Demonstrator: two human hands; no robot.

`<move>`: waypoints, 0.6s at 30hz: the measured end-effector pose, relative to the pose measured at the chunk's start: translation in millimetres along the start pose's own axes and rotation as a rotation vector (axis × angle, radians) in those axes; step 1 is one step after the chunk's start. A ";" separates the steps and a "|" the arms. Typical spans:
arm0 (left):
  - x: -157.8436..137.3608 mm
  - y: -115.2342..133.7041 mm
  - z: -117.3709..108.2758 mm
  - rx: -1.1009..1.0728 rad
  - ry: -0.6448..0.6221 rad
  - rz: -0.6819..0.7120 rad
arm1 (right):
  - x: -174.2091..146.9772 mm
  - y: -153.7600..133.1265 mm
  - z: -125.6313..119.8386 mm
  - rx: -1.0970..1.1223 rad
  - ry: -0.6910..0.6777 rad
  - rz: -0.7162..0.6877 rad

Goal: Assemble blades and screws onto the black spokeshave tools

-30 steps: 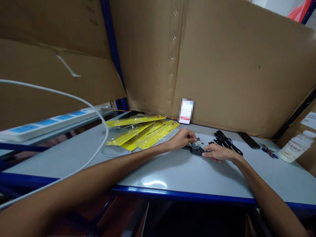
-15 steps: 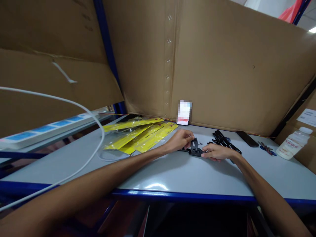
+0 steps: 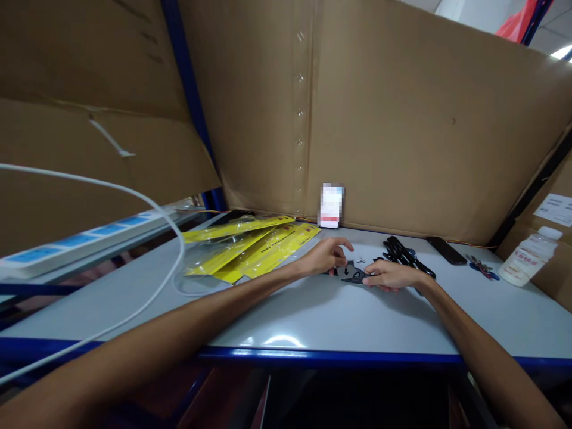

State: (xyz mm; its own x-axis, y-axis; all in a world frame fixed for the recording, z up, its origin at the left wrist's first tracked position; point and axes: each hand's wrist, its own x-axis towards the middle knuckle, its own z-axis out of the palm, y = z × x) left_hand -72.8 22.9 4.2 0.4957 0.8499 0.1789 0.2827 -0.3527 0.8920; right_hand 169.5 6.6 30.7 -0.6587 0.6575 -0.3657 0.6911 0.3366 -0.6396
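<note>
My right hand (image 3: pixel 388 275) is closed around one end of a black spokeshave (image 3: pixel 354 277), held low over the grey tabletop. Its middle part shows to the left of my fingers, while the held handle is mostly hidden. My left hand (image 3: pixel 325 257) has its index finger raised and arched, with the thumb and lower fingers on a thin dark metal blade (image 3: pixel 345 269) that has a notch in it. That blade sits against the spokeshave's middle. Just behind lies a small silver thumbscrew (image 3: pixel 360 260) on the table.
Yellow-carded clear packages (image 3: pixel 254 250) lie on the left. Several black handled tools (image 3: pixel 404 253), a dark phone (image 3: pixel 447 250), keys (image 3: pixel 481 268) and a white bottle (image 3: pixel 529 257) stand rightward. A lit phone (image 3: pixel 330 205) leans on cardboard. A white cable (image 3: pixel 176 262) loops at left.
My left index finger has lifted and straightened away from the thumb. The blade has come down closer to the spokeshave and turned. My right hand keeps its hold.
</note>
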 end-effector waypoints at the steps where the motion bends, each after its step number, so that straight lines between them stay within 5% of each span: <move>1: 0.2 -0.1 1.2 -0.022 0.003 0.018 | 0.1 0.1 0.0 -0.004 0.002 -0.007; 10: 0.5 2.9 10.5 -0.013 0.033 0.095 | 1.4 -2.0 0.9 -0.013 0.005 0.002; 18: 1.9 -0.7 0.5 0.211 0.063 0.131 | -0.8 -3.8 0.6 -0.030 0.002 0.004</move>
State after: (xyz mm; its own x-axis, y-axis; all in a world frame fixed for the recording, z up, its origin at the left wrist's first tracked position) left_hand -71.7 24.6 3.7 0.4895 0.8116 0.3188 0.3876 -0.5300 0.7542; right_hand 167.2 4.4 32.9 -0.6553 0.6602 -0.3671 0.7024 0.3536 -0.6178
